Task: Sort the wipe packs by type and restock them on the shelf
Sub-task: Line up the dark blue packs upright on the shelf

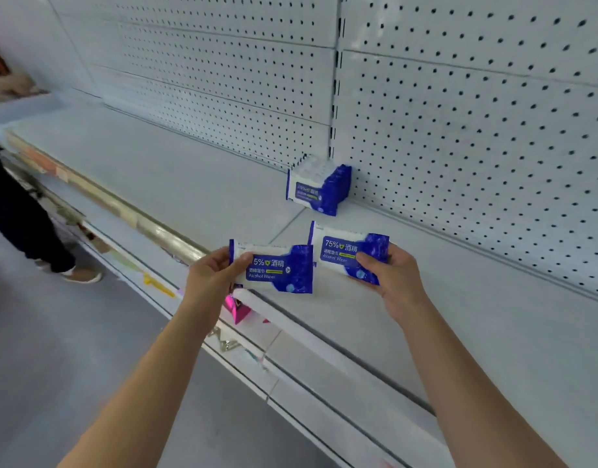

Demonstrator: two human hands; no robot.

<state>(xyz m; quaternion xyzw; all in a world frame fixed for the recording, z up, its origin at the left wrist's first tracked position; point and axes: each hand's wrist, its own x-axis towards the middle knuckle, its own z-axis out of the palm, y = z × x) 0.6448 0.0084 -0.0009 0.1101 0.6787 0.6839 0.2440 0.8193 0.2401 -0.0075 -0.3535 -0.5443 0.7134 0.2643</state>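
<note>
Above the white metal shelf (196, 184), my left hand (209, 275) pinches one blue-and-white alcohol wipe pack (277, 270); my right hand (392, 275) grips a second pack (344, 251). Stacked matching packs (319, 190) stand against the pegboard (459, 130).

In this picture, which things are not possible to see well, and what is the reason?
Head view, row of packs at the back wall: the front pack hides how many stand behind.
Head view, left pack: the left hand covers its first digit.
Head view, pink item below: mostly hidden by the shelf.
</note>
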